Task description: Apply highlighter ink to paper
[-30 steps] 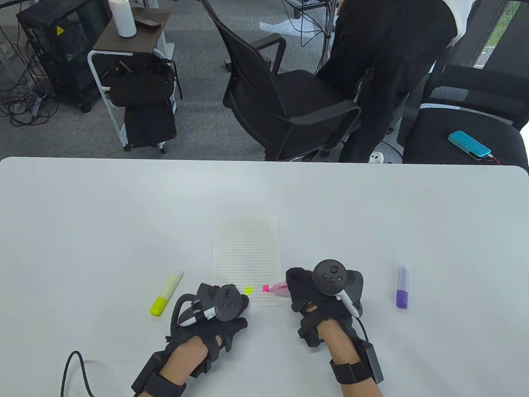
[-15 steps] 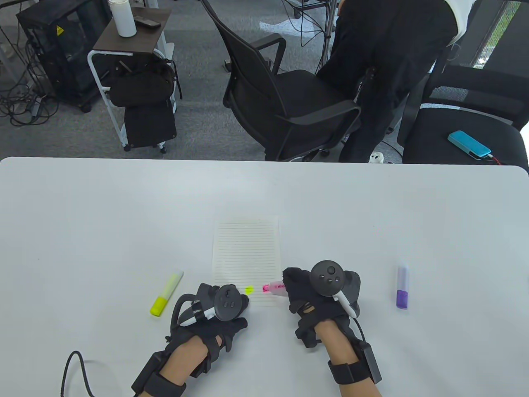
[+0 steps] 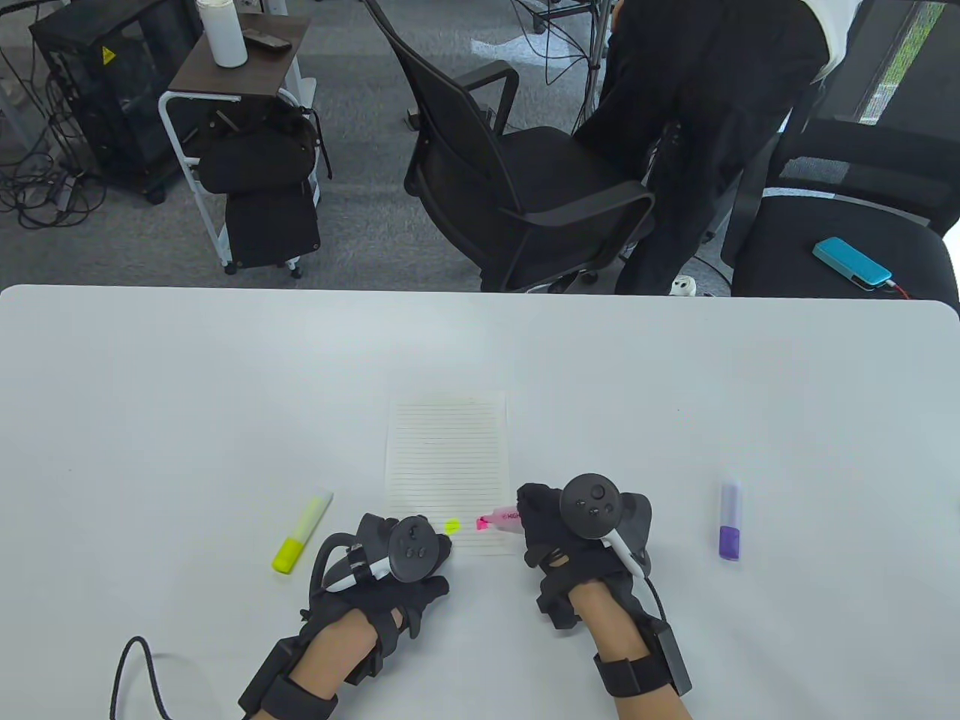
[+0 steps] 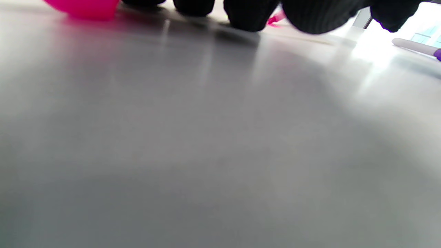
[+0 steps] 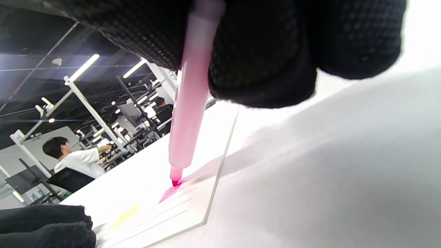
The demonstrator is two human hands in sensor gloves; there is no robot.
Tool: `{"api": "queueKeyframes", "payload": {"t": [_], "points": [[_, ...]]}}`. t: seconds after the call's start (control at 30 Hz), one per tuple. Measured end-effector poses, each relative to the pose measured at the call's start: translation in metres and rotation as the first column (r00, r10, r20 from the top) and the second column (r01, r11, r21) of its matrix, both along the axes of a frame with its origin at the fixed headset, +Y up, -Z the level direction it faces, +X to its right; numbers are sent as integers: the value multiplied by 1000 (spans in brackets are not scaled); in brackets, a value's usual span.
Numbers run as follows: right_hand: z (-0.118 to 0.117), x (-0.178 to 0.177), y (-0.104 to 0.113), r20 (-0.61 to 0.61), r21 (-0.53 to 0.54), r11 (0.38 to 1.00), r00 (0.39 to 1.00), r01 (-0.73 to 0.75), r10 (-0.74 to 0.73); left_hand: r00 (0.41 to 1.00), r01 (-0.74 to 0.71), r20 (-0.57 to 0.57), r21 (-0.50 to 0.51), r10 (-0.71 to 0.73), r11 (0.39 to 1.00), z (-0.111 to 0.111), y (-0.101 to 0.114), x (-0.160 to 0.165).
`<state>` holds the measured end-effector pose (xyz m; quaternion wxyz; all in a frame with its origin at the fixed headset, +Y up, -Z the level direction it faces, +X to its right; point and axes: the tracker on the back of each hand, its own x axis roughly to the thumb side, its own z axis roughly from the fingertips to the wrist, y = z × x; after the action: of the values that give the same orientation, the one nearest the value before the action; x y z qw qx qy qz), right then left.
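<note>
White worktop (image 3: 225, 375) carries thin, easily shifted paper (image 3: 444, 457) under the flat-lying left hand (image 3: 401, 559), while the right hand (image 3: 577, 532) grips the light, stiff pink highlighter (image 5: 191, 113) mid-barrel, tip inking it.

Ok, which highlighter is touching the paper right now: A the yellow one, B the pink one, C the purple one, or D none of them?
B: the right hand grips the pink highlighter with its tip down on the lined paper, leaving a pink mark, while the yellow highlighter and the purple highlighter lie capped on the table off the sheet.
</note>
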<state>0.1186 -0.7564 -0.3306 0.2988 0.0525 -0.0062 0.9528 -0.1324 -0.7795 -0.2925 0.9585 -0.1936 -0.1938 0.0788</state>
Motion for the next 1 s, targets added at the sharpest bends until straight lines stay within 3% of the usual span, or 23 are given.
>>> {"api": "queueKeyframes", "payload": {"t": [0.47, 0.57, 0.83, 1.0], "points": [[0, -3, -2, -13, -9, 999, 999, 39, -39, 1000, 1, 0, 0, -1, 1000, 0, 0, 0], [0, -3, -1, 0, -3, 1000, 1000, -20, 20, 1000, 0, 0, 0, 0, 1000, 0, -1, 0], [-1, -1, -3, 3, -19, 998, 998, 60, -60, 1000, 1, 0, 0, -1, 1000, 0, -1, 0], [0, 3, 0, 37, -18, 1000, 999, 7, -6, 1000, 1, 0, 1, -1, 1000, 0, -1, 0]]}}
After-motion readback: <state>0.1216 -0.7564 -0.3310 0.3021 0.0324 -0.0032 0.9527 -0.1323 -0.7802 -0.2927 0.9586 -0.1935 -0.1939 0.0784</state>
